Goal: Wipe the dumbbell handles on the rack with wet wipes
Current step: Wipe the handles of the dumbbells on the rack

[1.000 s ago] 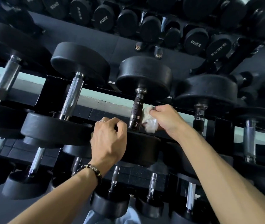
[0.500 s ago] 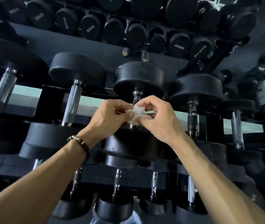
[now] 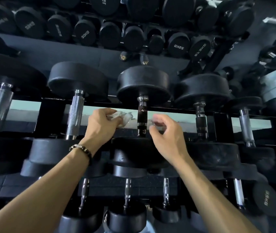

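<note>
A black dumbbell rests on the rack [image 3: 53, 115] straight ahead, its dark handle [image 3: 142, 115] standing between two round black heads. Just left of that handle, my left hand [image 3: 100, 125] grips a crumpled white wet wipe [image 3: 123, 117]. My right hand [image 3: 165, 133] hovers just right of the handle with loosely curled fingers that hold nothing; its fingertips are blurred. Neither hand touches the handle. To the left stands a dumbbell with a bright knurled handle [image 3: 75, 115]. To the right is one with a dark handle [image 3: 201, 120].
More dumbbells fill the rack on both sides and on the lower tier [image 3: 127, 195]. A mirror above shows rows of black dumbbells marked 50KG [image 3: 85, 35] and 52KG. A pale wall strip shows through the rack behind the handles.
The wipe passed from my right hand to my left. My left hand came up off the lower dumbbell head, both hands met at the wipe, then moved apart to either side of the handle.
</note>
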Available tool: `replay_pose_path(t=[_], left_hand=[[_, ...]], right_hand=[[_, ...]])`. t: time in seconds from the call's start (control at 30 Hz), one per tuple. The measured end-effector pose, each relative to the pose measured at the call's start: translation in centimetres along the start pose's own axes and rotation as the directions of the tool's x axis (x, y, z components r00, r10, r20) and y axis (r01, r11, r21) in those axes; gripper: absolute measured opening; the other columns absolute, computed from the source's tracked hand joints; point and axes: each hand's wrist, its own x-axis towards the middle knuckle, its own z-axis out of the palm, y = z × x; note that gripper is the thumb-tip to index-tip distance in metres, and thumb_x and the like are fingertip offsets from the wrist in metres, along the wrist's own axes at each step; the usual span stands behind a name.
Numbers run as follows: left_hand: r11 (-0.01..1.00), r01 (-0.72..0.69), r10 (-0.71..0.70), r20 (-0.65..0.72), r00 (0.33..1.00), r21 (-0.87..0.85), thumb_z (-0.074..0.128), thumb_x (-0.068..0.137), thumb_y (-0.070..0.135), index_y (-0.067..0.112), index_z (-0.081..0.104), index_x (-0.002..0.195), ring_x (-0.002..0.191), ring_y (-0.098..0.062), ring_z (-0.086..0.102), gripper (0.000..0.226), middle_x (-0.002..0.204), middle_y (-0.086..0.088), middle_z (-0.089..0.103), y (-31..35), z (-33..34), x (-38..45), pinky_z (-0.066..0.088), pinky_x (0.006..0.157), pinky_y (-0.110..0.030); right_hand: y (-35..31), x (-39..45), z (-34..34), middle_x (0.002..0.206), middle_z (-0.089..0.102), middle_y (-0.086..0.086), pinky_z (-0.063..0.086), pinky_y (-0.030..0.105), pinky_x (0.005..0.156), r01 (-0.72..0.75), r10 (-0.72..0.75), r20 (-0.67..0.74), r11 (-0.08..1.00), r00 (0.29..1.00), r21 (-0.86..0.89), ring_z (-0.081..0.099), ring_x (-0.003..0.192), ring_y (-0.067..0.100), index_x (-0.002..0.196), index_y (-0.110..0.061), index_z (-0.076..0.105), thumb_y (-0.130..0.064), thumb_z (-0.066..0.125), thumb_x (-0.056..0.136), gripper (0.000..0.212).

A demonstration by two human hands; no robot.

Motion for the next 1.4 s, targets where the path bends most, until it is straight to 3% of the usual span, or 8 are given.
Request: replay_pose_path(t=[0.27,0.6,0.7,0.8,0.97,1.13,1.3,1.4], left_hand=[[0.99,-0.014,0.017,-0.023,1.0,0.137,0.069,0.084,0.024,0.017,0.068,0.075,0.074,-0.022,0.056,0.012,0.069,-0.002,0.062,2.5,4.3,2.9,0.04,0.065,-0.026],[0.997,0.009,0.025,0.413,0.91,-0.08,0.069,0.089,0.011,0.013,0.075,0.069,0.066,-0.008,0.055,0.021,0.063,0.007,0.063,1.1,2.2,1.5,0.048,0.073,-0.026],[0.977,0.037,0.033,0.322,0.946,-0.21,0.066,0.091,0.007,0.002,0.071,0.069,0.071,-0.017,0.056,0.023,0.068,-0.005,0.061,2.3,3.3,2.7,0.053,0.08,-0.036],[0.95,0.08,-0.031,0.163,0.986,-0.301,0.072,0.083,0.014,0.016,0.067,0.055,0.065,-0.019,0.058,0.029,0.062,0.0,0.059,3.2,4.7,4.7,0.06,0.077,-0.041],[0.993,0.059,-0.027,0.304,0.952,-0.099,0.074,0.088,0.019,0.012,0.07,0.059,0.052,-0.01,0.06,0.03,0.052,0.003,0.064,1.6,4.0,3.4,0.059,0.063,-0.03],[0.975,0.016,0.021,0.164,0.986,-0.22,0.069,0.091,0.018,0.017,0.065,0.055,0.06,-0.012,0.06,0.036,0.054,0.004,0.063,2.9,5.4,6.2,0.054,0.075,-0.032],[0.985,0.118,-0.055,0.414,0.909,-0.128,0.066,0.095,0.02,0.009,0.065,0.06,0.052,-0.016,0.056,0.036,0.056,-0.004,0.061,1.1,4.3,4.2,0.055,0.062,-0.03],[0.957,0.077,0.01,0.295,0.955,-0.281,0.064,0.094,0.008,0.006,0.062,0.058,0.053,-0.014,0.054,0.036,0.051,-0.003,0.058,2.0,4.9,4.8,0.052,0.067,-0.028]], right_hand=[[1.0,-1.5,1.4,0.119,0.065,-0.007,0.049,0.038,0.101,-0.101,0.103,-0.111,0.995,0.988,0.026,0.059,0.112,0.01,0.125,-0.016,0.063,-0.035,0.051,0.091,0.041],[1.3,-1.4,1.6,0.103,0.069,-0.009,0.053,0.041,0.089,-0.124,0.128,-0.093,0.991,0.987,0.047,0.064,0.097,0.013,0.111,-0.02,0.068,-0.04,0.045,0.086,0.04],[1.5,-1.3,1.7,0.091,0.068,-0.014,0.052,0.034,0.08,-0.115,0.12,-0.089,0.992,0.989,0.058,0.063,0.087,0.009,0.101,-0.02,0.069,-0.037,0.046,0.086,0.032],[1.9,-1.2,1.9,0.085,0.069,-0.012,0.053,0.034,0.075,-0.11,0.116,-0.09,0.991,0.989,0.069,0.064,0.084,0.008,0.097,-0.017,0.071,-0.035,0.047,0.086,0.032],[1.8,-1.2,1.6,0.074,0.066,-0.011,0.045,0.027,0.063,-0.084,0.093,-0.095,0.992,0.991,0.091,0.06,0.068,0.006,0.091,-0.018,0.07,-0.033,0.046,0.086,0.028],[2.1,-1.1,1.7,0.084,0.068,-0.013,0.052,0.03,0.073,-0.083,0.088,-0.1,0.995,0.991,0.059,0.064,0.082,0.006,0.094,-0.019,0.071,-0.034,0.048,0.085,0.029],[1.9,-1.1,1.7,0.091,0.068,-0.017,0.052,0.032,0.082,-0.043,0.048,-0.112,0.998,0.993,0.044,0.063,0.092,0.006,0.098,-0.023,0.069,-0.046,0.047,0.082,0.036],[2.0,-1.3,1.7,0.092,0.068,-0.018,0.053,0.032,0.088,-0.037,0.041,-0.124,0.999,0.991,0.037,0.062,0.096,0.003,0.097,-0.023,0.07,-0.044,0.05,0.083,0.032]])
